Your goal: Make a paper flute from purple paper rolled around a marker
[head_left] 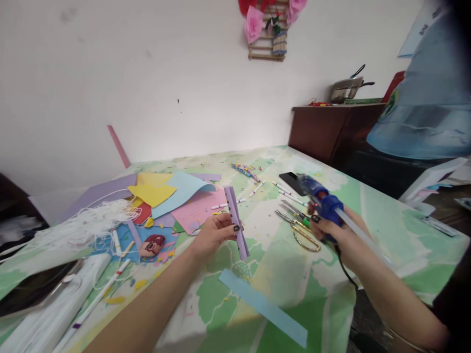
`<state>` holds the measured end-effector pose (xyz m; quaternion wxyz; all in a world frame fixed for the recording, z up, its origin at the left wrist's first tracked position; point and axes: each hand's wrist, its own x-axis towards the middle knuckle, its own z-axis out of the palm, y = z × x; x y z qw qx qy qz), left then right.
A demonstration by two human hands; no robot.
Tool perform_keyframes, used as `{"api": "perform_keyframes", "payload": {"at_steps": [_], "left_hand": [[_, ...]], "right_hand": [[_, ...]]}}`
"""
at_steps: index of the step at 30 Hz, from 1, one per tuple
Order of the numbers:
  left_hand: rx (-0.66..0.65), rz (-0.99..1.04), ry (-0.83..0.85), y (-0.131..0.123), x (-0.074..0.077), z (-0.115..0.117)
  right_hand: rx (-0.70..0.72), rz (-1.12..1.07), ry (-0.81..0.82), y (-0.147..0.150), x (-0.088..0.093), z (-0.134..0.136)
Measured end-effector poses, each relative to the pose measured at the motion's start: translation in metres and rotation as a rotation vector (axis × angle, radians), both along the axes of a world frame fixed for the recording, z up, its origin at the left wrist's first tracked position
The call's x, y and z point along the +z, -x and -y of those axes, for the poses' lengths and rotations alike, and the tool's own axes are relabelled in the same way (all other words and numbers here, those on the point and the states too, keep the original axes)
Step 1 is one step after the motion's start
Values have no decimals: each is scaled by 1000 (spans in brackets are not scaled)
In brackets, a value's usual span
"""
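Your left hand [217,234] pinches a dotted purple paper strip [241,243] between thumb and fingers, over the tablecloth [312,294], your right hand [336,230] wraps tightly round a blue hot-glue gun [331,206], near gold-handled scissors [307,239].

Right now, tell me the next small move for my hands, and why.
Perhaps bring the blue glue gun closer to the dotted purple paper: the right hand grips the gun, the left hand holds the paper, and a gap separates gun and paper.
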<state>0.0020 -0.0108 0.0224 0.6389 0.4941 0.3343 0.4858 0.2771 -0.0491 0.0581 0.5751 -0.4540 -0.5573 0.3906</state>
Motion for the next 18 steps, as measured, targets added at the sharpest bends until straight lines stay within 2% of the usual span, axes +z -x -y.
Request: {"api": "perform_keyframes", "payload": {"at_steps": [3, 5, 11, 18], "left_hand": [[-8, -10, -7, 1, -1, 0], [-17, -14, -2, 1, 0, 1], [-74, -39, -7, 1, 1, 2], [-129, -58, -46, 1, 0, 3]], "right_hand": [[250, 52, 24, 31, 4, 7], [297, 118, -12, 46, 5, 8], [225, 283, -63, 62, -1, 5], [158, 404, -120, 68, 3, 6]]}}
